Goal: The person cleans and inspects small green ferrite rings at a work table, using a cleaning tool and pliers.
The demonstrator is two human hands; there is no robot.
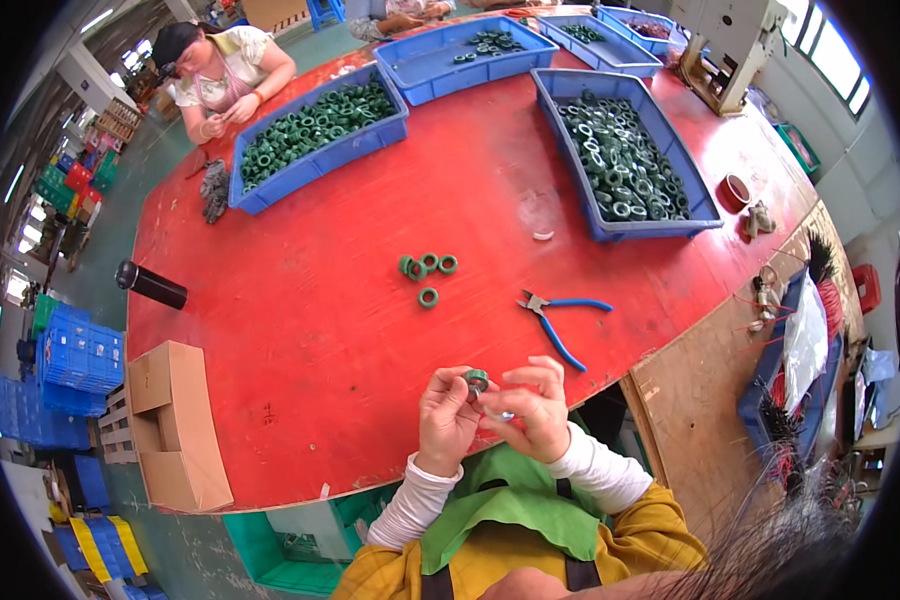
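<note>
My left hand pinches a green ring between thumb and fingers, above the near edge of the red table. Close beside it on the right, my right hand has its thumb and fingertips closed around a small shiny whitish piece, too small to name. Farther out on the table lie several loose green rings, with a single green ring nearer to me. Nippers with blue handles rest spread apart, to the right beyond my hands.
Blue trays of green rings stand at the far left and far right, with more trays behind. A black cylinder and a cardboard box are at left. A co-worker sits across the table.
</note>
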